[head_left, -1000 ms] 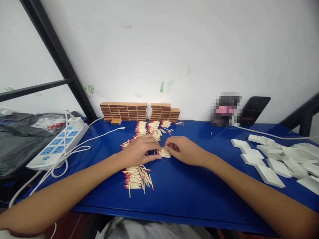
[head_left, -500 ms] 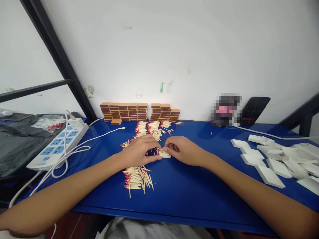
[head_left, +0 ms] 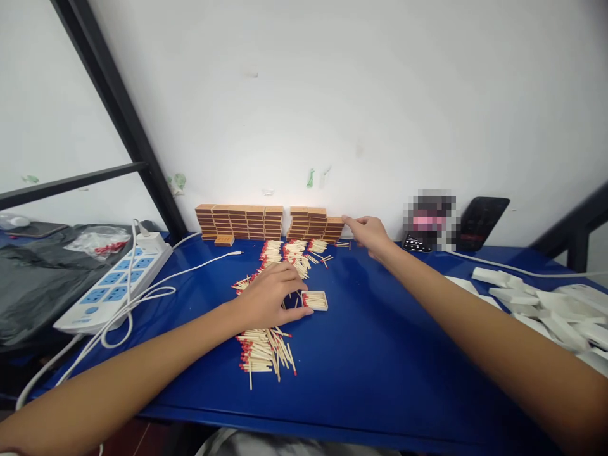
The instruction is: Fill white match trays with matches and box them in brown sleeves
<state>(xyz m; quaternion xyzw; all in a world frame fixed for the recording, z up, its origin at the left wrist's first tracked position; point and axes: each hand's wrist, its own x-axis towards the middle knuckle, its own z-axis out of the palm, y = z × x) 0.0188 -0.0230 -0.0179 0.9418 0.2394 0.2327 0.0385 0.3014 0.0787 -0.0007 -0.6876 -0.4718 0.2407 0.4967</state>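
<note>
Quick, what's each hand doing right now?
Left hand: curled over loose matches, thumb against the filled tray; grip cannot be told.
Right hand: open, fingertips at the matchbox stack, holding nothing.

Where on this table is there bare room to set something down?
Widest bare patch of the blue table: at the front, between the match tray, the loose matches and the right forearm. A smaller one lies between the white cables and the left hand. Crowded: the back by the stacked matchboxes, the right side with white boxes.
</note>
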